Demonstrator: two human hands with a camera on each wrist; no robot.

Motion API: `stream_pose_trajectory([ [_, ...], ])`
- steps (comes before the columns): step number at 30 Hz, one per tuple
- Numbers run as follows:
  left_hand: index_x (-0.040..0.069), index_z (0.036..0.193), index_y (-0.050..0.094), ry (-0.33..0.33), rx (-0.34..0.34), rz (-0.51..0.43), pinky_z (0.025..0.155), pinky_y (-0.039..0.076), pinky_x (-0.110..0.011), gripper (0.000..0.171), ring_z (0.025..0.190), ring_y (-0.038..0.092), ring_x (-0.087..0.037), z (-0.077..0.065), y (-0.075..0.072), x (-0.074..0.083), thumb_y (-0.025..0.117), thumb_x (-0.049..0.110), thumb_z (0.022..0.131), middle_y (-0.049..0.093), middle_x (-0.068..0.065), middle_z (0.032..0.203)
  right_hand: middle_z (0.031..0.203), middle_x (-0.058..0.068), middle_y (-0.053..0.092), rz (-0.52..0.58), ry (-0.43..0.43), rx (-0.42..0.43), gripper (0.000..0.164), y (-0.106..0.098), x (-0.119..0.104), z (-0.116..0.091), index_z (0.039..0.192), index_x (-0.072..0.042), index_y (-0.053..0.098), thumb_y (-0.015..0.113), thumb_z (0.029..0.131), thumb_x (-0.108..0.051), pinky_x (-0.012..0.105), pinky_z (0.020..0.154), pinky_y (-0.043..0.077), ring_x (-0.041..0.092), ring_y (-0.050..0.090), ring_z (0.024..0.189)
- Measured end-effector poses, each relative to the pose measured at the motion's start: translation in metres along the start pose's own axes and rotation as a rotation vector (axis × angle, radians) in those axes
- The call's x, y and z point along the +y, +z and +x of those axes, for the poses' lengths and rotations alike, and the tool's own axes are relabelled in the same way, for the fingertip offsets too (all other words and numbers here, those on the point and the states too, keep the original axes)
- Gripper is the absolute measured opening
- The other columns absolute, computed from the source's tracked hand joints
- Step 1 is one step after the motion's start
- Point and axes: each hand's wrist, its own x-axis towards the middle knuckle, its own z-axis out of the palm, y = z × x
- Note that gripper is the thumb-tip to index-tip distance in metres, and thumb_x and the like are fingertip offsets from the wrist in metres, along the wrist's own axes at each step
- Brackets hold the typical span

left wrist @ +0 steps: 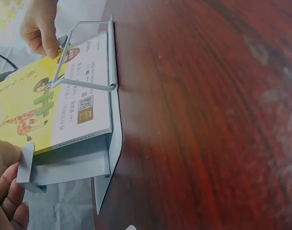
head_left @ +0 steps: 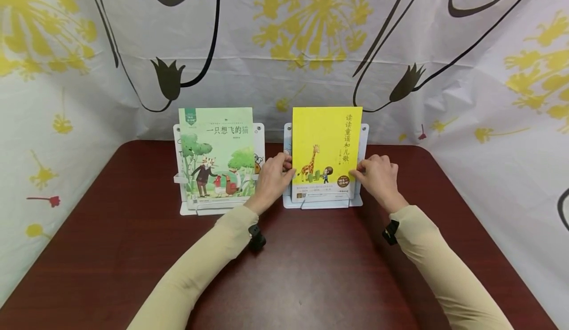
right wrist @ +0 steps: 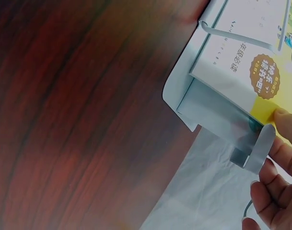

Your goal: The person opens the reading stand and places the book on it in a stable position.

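Observation:
A yellow picture book with a giraffe on its cover leans upright on a white metal book stand, behind a wire rest at its foot. My left hand grips the stand's left side, with the thumb by a small side clip at the cover's edge and fingers curled below. On the opposite side, my right hand has its thumb on the book's edge and its fingers bent behind the other side clip. Both hands partly hide the stand's sides.
To the left, a green picture book stands on a second white stand, close beside my left hand. Both stands sit near the back of a dark red table. A patterned white cloth hangs behind.

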Motion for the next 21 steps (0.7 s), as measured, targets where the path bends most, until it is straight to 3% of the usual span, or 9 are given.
stream_pose_trajectory([
  [9, 0.006, 0.112, 0.062, 0.000, -0.003, 0.010, 0.078, 0.050, -0.037, 0.026, 0.090, 0.063, -0.025, 0.001, -0.002, 0.001, 0.070, 0.016, 0.090, 0.072, -0.008, 0.097, 0.095, 0.016, 0.059, -0.041, 0.014, -0.025, 0.027, -0.002, -0.003, -0.002, 0.092, -0.003, 0.075, 0.073, 0.088, -0.029, 0.058, 0.084, 0.033, 0.036, 0.043, 0.098],
  [13, 0.007, 0.115, 0.062, 0.002, -0.012, -0.010, 0.078, 0.050, -0.037, 0.026, 0.092, 0.063, -0.025, 0.000, -0.009, 0.001, 0.069, 0.016, 0.091, 0.072, -0.008, 0.100, 0.095, 0.016, 0.060, -0.025, 0.018, -0.019, 0.027, -0.003, 0.000, -0.002, 0.094, -0.003, 0.075, 0.073, 0.087, -0.029, 0.058, 0.083, 0.034, 0.037, 0.044, 0.098],
  [17, 0.007, 0.117, 0.062, 0.006, -0.035, -0.058, 0.082, 0.052, -0.038, 0.028, 0.096, 0.064, -0.026, 0.000, -0.028, 0.002, 0.067, 0.017, 0.091, 0.071, -0.009, 0.105, 0.094, 0.017, 0.062, 0.029, 0.015, 0.020, 0.025, -0.005, 0.006, -0.002, 0.094, -0.003, 0.074, 0.072, 0.088, -0.028, 0.057, 0.079, 0.035, 0.037, 0.046, 0.095],
  [21, 0.007, 0.123, 0.060, -0.010, -0.065, -0.038, 0.088, 0.052, -0.040, 0.034, 0.102, 0.063, -0.027, -0.002, -0.061, -0.004, 0.065, 0.022, 0.093, 0.069, -0.009, 0.114, 0.098, 0.022, 0.063, 0.103, 0.020, 0.084, 0.026, -0.010, 0.016, -0.002, 0.102, 0.000, 0.070, 0.067, 0.092, -0.024, 0.056, 0.078, 0.038, 0.039, 0.049, 0.094],
])
